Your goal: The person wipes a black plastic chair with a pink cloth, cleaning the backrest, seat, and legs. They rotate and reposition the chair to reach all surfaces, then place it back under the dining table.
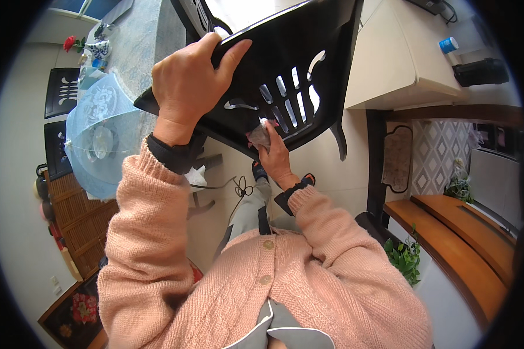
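Observation:
A black chair (244, 83) with a slotted, cut-out back is tilted in front of me. My left hand (192, 78) grips its upper edge, thumb on the near face and fingers over the far side. Lower down, my right hand (276, 155) holds a crumpled greyish-pink cloth (260, 134) against the panel, just below the cut-out slots. Part of the cloth is hidden by the fingers. One curved black leg (339, 141) sticks out at the lower right of the panel.
On the left stands a table (135, 65) with a blue mesh food cover (98, 131) and a patterned vase (99, 49). A looped cable (243, 187) lies near my feet. At right are a cream cabinet (384, 65), wooden steps (454, 244) and a green plant (404, 257).

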Demonstrator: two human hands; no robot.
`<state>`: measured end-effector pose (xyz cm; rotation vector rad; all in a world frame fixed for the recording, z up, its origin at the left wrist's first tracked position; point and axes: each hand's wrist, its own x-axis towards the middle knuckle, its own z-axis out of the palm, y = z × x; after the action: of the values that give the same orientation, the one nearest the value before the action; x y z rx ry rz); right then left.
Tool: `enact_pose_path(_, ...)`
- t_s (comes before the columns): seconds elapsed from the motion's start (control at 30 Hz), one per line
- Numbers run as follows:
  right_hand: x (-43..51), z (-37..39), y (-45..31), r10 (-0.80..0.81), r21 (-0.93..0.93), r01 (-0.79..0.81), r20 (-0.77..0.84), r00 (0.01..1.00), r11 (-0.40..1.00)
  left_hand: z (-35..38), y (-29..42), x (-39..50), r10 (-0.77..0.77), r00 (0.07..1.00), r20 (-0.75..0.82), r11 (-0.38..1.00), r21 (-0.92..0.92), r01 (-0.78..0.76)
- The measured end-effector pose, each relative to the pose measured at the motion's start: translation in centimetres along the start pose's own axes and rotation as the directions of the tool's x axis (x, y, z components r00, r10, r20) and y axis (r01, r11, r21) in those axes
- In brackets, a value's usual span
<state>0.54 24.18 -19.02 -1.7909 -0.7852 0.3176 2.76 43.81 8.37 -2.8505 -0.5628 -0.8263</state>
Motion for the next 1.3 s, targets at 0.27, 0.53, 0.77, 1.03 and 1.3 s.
enact_pose_path(0.27, -2.3, -2.7, 4.4, 0.198, -0.320, -0.100, 0.291, 0.936, 0.942, 0.0, 0.0, 0.0, 0.024, 1.000, -0.020, 1.000, 0.008, -0.024)
enact_pose_path(0.53, 2.3, -5.8, -1.0, -0.134, -0.007, 0.134, -0.045, 0.990, 0.991, 0.3, 0.0, -0.2, 0.003, 1.000, -0.022, 1.000, -0.031, -0.004)
enact_pose_path(0.77, -1.6, -3.5, 5.1, 0.173, -0.089, -0.166, 0.070, 0.982, 0.982, -0.3, 0.3, -0.1, -0.034, 0.997, 0.068, 0.999, 0.009, 0.033)
enact_pose_path(1.03, -2.0, -8.1, 5.0, 0.119, -0.059, -0.120, -0.023, 0.993, 0.991, 0.1, 0.0, -0.2, -0.006, 1.000, -0.008, 1.000, -0.009, 0.006)
enact_pose_path(1.3, 3.9, -6.2, 1.6, -0.180, -0.176, 0.168, -0.052, 0.982, 0.970, 0.1, -0.1, 0.2, -0.001, 1.000, -0.001, 1.000, -0.009, 0.001)
